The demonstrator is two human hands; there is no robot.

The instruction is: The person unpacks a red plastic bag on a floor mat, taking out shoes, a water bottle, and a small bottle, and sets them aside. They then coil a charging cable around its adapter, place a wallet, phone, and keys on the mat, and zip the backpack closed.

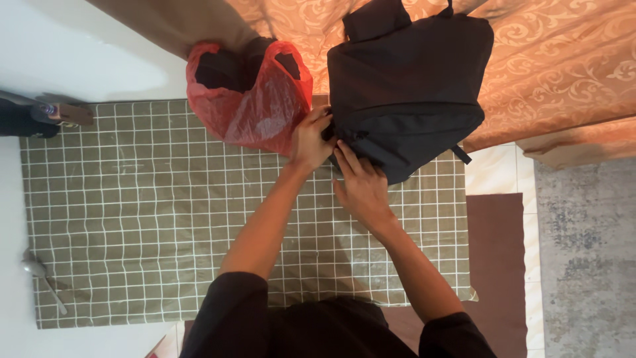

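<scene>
A black backpack [411, 79] stands at the far edge of an olive green grid-patterned mat [146, 219], leaning against patterned orange fabric [563, 59]. My left hand [311, 139] grips the backpack's lower left corner with the fingers curled onto it. My right hand [361, 185] rests on the bag's lower front edge, fingers pressed against the fabric. Just left of the backpack sits a red plastic bag [255, 106], its mouth open, with dark items inside.
A dark object with a brown end [40, 116] lies at the mat's far left edge. A metal spoon [40, 275] lies at the mat's near left. A brown mat [497, 252] and a grey rug [586, 265] lie to the right.
</scene>
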